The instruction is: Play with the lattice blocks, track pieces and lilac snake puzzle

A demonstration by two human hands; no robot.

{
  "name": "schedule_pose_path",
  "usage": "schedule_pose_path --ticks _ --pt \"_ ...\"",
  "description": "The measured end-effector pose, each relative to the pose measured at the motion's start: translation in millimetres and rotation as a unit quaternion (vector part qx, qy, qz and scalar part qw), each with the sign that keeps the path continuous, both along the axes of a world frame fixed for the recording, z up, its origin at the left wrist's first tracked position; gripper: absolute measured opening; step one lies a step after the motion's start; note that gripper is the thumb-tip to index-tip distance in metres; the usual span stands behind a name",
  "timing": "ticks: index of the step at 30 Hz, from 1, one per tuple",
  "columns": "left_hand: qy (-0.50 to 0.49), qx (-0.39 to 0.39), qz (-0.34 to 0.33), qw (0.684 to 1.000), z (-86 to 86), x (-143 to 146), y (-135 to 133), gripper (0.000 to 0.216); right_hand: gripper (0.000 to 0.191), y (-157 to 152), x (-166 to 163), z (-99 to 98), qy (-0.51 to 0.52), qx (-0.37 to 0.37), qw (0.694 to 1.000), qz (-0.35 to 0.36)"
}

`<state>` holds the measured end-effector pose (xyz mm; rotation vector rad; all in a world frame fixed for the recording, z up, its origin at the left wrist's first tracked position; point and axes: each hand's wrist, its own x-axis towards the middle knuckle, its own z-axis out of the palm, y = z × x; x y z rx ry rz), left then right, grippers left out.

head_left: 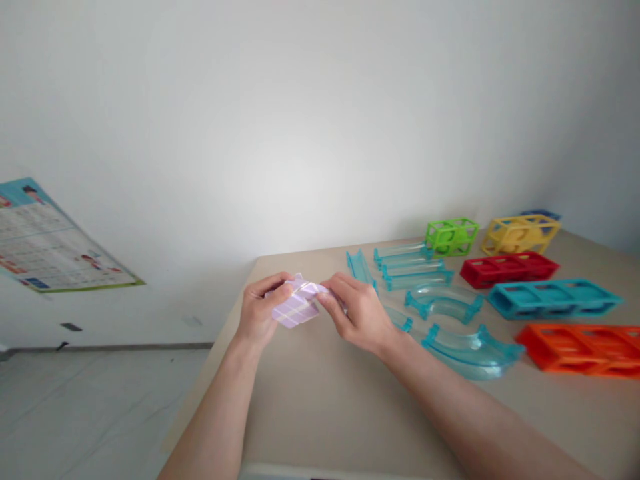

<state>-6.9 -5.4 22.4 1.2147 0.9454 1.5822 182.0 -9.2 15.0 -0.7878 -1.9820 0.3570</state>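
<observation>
A pale purple block piece with white grid lines is held just above the beige table near its far left corner. My left hand grips its left side with fingers curled over the top. My right hand pinches its right end with thumb and fingers. Both forearms reach in from the bottom edge.
Clear teal track pieces, straight and curved, lie to the right of my hands. Farther right stand open frame blocks: green, yellow, red, teal, orange. A poster lies on the floor at left.
</observation>
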Motion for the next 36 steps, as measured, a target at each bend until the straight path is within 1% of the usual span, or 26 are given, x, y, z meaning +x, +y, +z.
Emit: schedule_pose_path --ticks 3,6,10,15,17,19,20,23,24,25,28,29,32,36 --pt "-0.033 -0.006 0.017 0.999 -2.1 4 1 0.026 0.033 -2 -7 -6.0 0.03 0.018 0.999 -0.004" --pt "-0.048 -0.028 0.02 0.998 -3.8 6 1 0.028 0.035 -5 -12 -8.4 0.051 -0.006 0.999 -0.016" --pt "-0.067 -0.05 0.022 0.996 -3.4 6 4 0.031 0.027 -6 -15 -11.0 0.057 -0.025 0.998 0.003" --pt "-0.132 -0.029 0.005 0.991 -2.2 5 11 0.047 0.02 -4 -18 -18.4 0.123 -0.071 0.99 -0.024" --pt "-0.128 -0.011 0.018 0.992 -3.7 6 12 0.05 0.019 -3 -19 -21.6 0.15 -0.065 0.986 -0.041" --pt "-0.103 -0.008 0.031 0.994 -6.7 9 11 0.05 0.019 -1 -19 -25.2 0.167 -0.03 0.984 -0.061" --pt "-0.093 -0.016 0.014 0.995 -8.4 13 9 0.05 0.021 0 -19 -27.2 0.171 -0.008 0.983 -0.066" --pt "-0.088 -0.045 -0.112 0.989 -13.5 26 4 0.053 0.029 4 -19 -32.3 0.161 0.04 0.985 -0.05" --pt "-0.097 -0.043 -0.137 0.985 -14.9 30 3 0.052 0.03 5 -20 -33.1 0.155 0.048 0.986 -0.039" --pt "-0.108 -0.035 -0.141 0.983 -16.0 34 2 0.049 0.031 5 -20 -33.3 0.15 0.051 0.987 -0.026" --pt "-0.135 -0.006 -0.126 0.983 -17.7 39 3 0.038 0.034 3 -21 -30.5 0.162 0.051 0.986 0.005" --pt "-0.137 0.003 -0.135 0.981 -17.7 39 3 0.038 0.034 2 -21 -29.0 0.173 0.05 0.984 0.014" --pt "-0.125 0.023 -0.164 0.978 -17.7 35 3 0.05 0.036 -1 -20 -25.1 0.198 0.05 0.978 0.036" --pt "-0.102 0.028 -0.164 0.981 -19.5 27 3 0.056 0.035 -3 -18 -22.5 0.192 0.044 0.977 0.082"
